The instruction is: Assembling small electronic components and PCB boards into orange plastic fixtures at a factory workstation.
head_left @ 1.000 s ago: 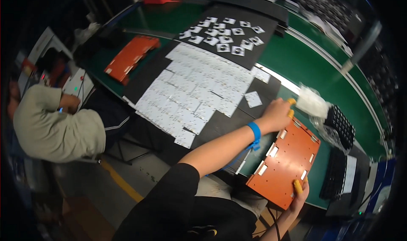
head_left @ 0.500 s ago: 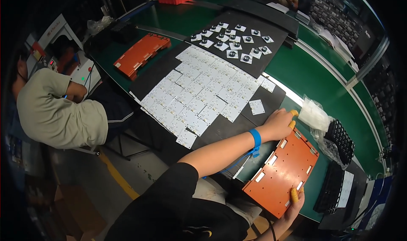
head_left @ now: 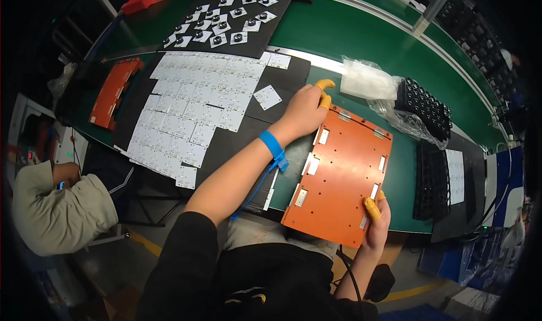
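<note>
A flat orange fixture plate (head_left: 344,174), with small holes and silvery metal pieces along its edges, lies tilted before me at the table's front edge. My left hand (head_left: 306,109) closes on its far left corner, with yellow finger cots on two fingers and a blue wrist strap (head_left: 272,146) behind. My right hand (head_left: 378,222) grips the plate's right edge near the close corner; a yellow-capped digit rests on top and its other fingers are mostly hidden underneath. Left of the plate, one loose white square circuit board (head_left: 267,97) lies near a large sheet-like array of white boards (head_left: 192,104).
White squares with black round parts (head_left: 220,26) sit on a dark mat behind. Another orange fixture (head_left: 114,92) is at left, near a seated person's sleeve (head_left: 62,208). On the right are a plastic bag (head_left: 370,79), black trays (head_left: 423,109) and a printed sheet (head_left: 455,177).
My view has turned to the right, so the table's things appear further left. Both hands keep their hold on the orange fixture plate, which appears more upright in the picture.
</note>
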Motion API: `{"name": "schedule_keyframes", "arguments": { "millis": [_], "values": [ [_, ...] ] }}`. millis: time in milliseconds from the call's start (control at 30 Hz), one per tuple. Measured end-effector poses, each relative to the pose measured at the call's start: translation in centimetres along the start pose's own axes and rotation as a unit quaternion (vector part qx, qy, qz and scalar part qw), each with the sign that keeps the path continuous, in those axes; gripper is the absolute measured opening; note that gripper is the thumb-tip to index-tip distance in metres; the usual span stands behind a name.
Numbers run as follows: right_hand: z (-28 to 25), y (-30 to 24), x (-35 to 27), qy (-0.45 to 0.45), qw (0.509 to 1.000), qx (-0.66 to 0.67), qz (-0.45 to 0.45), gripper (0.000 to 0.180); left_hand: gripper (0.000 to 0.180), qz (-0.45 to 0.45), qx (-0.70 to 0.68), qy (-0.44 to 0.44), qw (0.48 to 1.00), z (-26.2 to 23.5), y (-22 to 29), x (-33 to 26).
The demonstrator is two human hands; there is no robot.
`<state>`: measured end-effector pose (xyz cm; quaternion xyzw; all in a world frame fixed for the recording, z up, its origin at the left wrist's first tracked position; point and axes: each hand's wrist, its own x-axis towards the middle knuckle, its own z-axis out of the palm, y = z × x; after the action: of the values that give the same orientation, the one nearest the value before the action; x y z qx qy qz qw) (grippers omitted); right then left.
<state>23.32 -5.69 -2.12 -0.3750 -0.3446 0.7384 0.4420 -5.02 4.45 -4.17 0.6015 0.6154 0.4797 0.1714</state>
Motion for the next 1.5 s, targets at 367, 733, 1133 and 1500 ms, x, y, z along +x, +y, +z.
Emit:
{"name": "schedule_keyframes", "arguments": {
  "millis": [367, 733, 1133, 1500],
  "values": [
    [-0.1, 0.2, 0.3, -0.009, 0.998, 0.052, -0.023, 0.046, 0.033, 0.016, 0.009, 0.021, 1.000, -0.3, 1.1, -0.2],
    [-1.2, 0.4, 0.1, -0.004, 0.999, 0.040, -0.029, 0.036, 0.030, -0.019, -0.373, 0.089, 0.923, -2.1, 7.3, -1.0],
    [-0.1, -0.3, 0.0, -0.010, 1.000, -0.016, -0.011, 0.031, 0.072, 0.231, -0.858, -0.290, 0.354, -6.1, 24.8, -11.3],
    [-1.9, 0.6, 0.5, -0.003, 0.997, -0.073, -0.029, 0.036, 0.074, 0.296, -0.786, -0.288, 0.459, -8.8, 25.3, -12.9]
  ]
}}
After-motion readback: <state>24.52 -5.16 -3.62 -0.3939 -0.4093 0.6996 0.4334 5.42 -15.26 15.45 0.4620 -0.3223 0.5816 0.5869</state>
